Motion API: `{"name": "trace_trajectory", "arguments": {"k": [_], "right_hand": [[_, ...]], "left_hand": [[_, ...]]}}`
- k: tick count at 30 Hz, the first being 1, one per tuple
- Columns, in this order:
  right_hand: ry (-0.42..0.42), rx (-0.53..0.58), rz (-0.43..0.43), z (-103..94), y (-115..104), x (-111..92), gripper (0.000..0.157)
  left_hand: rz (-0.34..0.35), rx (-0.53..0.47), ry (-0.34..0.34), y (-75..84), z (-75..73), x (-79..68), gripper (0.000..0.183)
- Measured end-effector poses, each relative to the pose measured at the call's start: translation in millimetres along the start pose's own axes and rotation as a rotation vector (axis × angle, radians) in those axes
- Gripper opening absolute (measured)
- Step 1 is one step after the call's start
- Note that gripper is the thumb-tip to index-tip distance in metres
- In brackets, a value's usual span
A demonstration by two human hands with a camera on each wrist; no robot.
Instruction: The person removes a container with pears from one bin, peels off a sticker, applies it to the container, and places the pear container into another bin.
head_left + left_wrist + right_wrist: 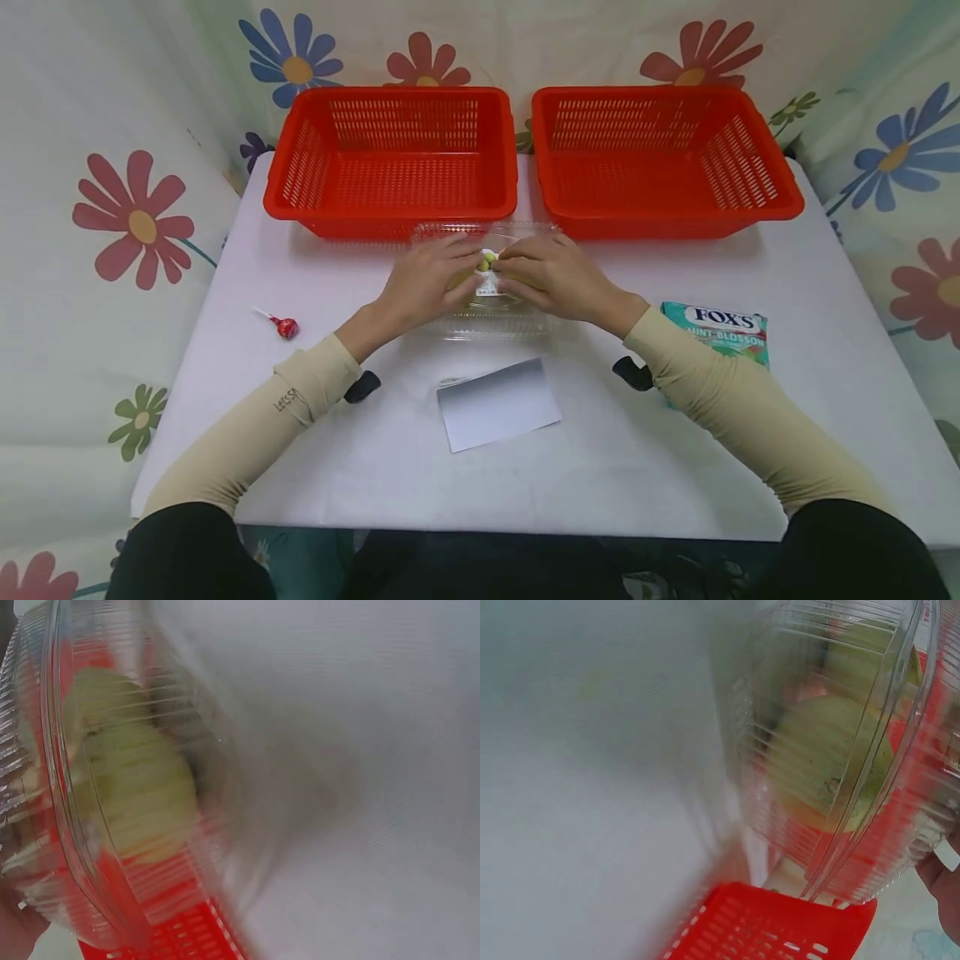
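Observation:
A clear plastic clamshell box [495, 325] stands near the middle of the white table, just in front of the baskets. Through its ribbed walls show pale green round fruit [146, 795], also seen in the right wrist view as a fruit [829, 761]. A printed white label [487, 284] is on its lid. My left hand [431, 279] lies over the box's left half, fingers pointing inward. From the other side my right hand [551, 275] covers the right half, its fingertips close to the left ones over the lid's centre.
Two red plastic baskets, a left one [390, 225] and a right one [667, 225], stand along the back. A wrapped lollipop [287, 327] lies at left. Nearer me is a white-silver flat packet [498, 406]. A green FOX'S candy bag [716, 329] sits partly under the right forearm.

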State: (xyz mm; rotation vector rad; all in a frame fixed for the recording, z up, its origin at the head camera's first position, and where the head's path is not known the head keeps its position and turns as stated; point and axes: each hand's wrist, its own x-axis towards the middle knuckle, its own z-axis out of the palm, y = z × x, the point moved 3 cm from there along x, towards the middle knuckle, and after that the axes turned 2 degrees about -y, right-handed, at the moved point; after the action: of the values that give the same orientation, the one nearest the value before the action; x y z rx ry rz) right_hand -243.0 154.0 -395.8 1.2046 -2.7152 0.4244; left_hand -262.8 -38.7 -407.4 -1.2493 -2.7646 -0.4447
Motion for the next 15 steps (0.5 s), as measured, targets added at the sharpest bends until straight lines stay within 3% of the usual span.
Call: {"name": "trace_trajectory", "arguments": {"k": [5,15], "right_hand": [[0.024,-0.02,-0.002,2.7,1.8,6.2,0.027],[-0.004,-0.057,0.0,0.0,2.6,3.0,0.032]], "left_hand": [[0.02,0.024,-0.003,0.4,-2.2,7.7,0.038],[0.06,0.056,-0.034,-8.6,-0.4,4.4,0.041]]}}
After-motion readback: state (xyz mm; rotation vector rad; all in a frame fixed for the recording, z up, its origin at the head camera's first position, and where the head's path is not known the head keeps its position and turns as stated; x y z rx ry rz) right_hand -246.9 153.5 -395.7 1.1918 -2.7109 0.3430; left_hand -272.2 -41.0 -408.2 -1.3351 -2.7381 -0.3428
